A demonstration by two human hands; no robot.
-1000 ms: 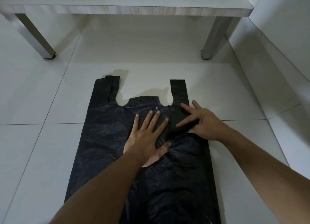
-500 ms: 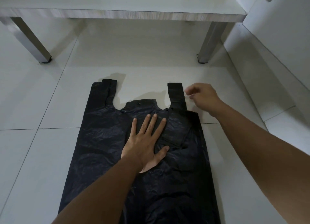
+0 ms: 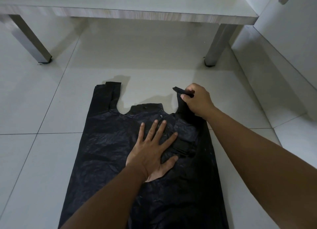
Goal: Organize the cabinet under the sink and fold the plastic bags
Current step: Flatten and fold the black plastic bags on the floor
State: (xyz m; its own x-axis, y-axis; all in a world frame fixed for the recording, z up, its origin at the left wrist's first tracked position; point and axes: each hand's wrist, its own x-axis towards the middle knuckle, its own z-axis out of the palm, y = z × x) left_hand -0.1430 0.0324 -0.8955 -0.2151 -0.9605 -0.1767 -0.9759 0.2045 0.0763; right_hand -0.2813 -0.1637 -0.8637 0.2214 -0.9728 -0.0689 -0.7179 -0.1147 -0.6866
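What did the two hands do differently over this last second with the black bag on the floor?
The right hand left the middle of the black plastic bag, moved up to the right handle and now pinches it, lifting its tip off the tiled floor. The left hand stayed flat on the bag's middle, fingers spread. The left handle still lies flat, and the bag stayed spread out.
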